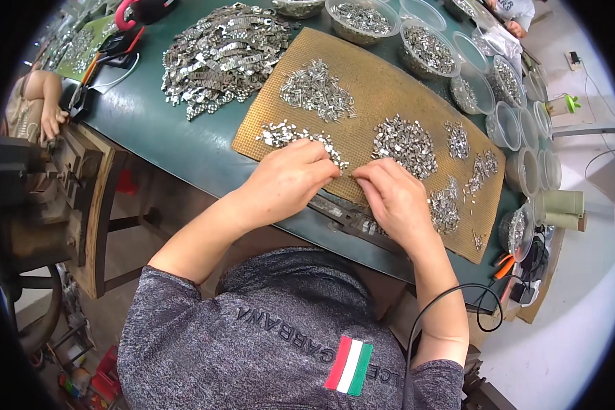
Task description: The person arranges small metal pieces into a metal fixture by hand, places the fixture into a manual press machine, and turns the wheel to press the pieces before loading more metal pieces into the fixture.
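My left hand (pixel 287 179) is closed in a pinch over the near edge of a tan textured mat (pixel 362 89). Facing it, a short gap away, my right hand (pixel 398 201) pinches too. Whatever sits between the fingertips is too small to make out. Just beyond my left fingers lies a pile of small shiny metal pieces (pixel 280 134). A heap of small metal links (pixel 404 145) is beyond my right hand. Below both hands, a dark metal bar (pixel 335 210) with small pieces on it runs along the table's edge.
Linked metal strips (pixel 222 55) are heaped at the far left of the green table (pixel 133 130). More small piles, including thin metal pins (pixel 318 90), dot the mat. Plastic tubs (pixel 428 49) of parts line the far and right sides. Another person's hand (pixel 51 121) rests at left.
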### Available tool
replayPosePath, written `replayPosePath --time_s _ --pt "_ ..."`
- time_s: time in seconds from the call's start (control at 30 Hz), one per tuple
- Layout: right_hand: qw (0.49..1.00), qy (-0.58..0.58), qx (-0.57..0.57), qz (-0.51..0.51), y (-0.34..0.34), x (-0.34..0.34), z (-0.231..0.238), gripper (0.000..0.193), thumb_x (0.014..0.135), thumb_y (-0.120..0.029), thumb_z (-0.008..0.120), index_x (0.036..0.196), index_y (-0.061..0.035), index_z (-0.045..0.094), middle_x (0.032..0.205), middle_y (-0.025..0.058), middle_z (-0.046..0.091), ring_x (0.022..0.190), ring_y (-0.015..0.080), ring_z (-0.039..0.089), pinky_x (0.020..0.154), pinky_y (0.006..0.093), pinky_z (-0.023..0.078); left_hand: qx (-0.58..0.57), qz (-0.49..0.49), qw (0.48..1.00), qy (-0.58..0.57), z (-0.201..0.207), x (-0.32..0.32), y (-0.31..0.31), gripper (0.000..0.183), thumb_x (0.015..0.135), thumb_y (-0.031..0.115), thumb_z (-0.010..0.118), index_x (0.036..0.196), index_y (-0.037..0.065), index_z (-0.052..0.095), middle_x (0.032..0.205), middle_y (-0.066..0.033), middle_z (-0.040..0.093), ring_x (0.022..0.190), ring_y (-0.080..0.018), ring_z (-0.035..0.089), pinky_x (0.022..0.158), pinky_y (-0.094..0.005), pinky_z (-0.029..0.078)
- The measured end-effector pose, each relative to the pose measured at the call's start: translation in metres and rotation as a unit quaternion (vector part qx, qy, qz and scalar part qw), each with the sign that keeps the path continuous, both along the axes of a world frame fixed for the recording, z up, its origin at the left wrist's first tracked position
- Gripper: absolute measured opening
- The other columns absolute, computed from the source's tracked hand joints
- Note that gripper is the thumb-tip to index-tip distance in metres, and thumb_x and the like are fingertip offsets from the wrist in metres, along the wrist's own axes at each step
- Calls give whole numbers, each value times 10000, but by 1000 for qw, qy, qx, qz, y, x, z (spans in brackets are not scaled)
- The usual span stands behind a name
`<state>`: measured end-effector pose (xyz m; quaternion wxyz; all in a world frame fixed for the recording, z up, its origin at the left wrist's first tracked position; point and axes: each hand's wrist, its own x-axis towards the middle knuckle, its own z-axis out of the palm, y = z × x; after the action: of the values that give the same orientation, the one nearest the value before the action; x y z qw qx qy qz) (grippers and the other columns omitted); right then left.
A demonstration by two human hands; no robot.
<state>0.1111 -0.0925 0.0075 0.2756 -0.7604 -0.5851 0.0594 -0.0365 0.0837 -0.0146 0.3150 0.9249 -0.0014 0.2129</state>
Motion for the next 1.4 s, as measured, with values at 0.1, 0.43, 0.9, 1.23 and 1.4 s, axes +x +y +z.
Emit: replayPosePath --time_s 0.1,0.43,0.9,1.23,1.4 --pt "999 -29 -6 -13 3 -4 -1 111 883 -87 719 992 -101 706 933 50 654 889 264 679 741 397 564 -10 -14 1000 21 2 1 3 141 844 53 742 982 57 714 925 -88 642 896 -288 646 765 -396 527" --pt "1000 -8 -2 -7 -4 2 -5 112 875 -95 726 984 -108 705 914 45 653 875 268 681 744 395 565 -4 1 1000 9 1 2 1 135 847 69 743 976 60 707 904 -82 630 883 -293 640 764 -392 522" --pt "995 -103 -8 11 -17 1 -4 93 878 -117 708 959 -88 671 896 54 620 845 254 654 709 371 556 -151 -16 985 -87 57 21 -5 229 884 -38 704 1104 16 736 916 -97 683 820 -207 656 696 -314 506" --pt "996 -14 75 -46 -88 6 5 196 817 -25 772 942 -49 622 948 79 683 878 290 679 754 392 531 50 -29 998 29 11 32 -28 126 845 97 755 921 52 666 867 -85 599 866 -302 622 739 -408 514" --pt "998 -9 50 -39 -117 -1 -1 193 823 -28 767 961 -54 634 994 85 680 963 291 670 852 403 522 128 8 992 4 0 34 -37 173 797 95 761 880 77 610 862 -65 568 846 -274 603 731 -374 524"
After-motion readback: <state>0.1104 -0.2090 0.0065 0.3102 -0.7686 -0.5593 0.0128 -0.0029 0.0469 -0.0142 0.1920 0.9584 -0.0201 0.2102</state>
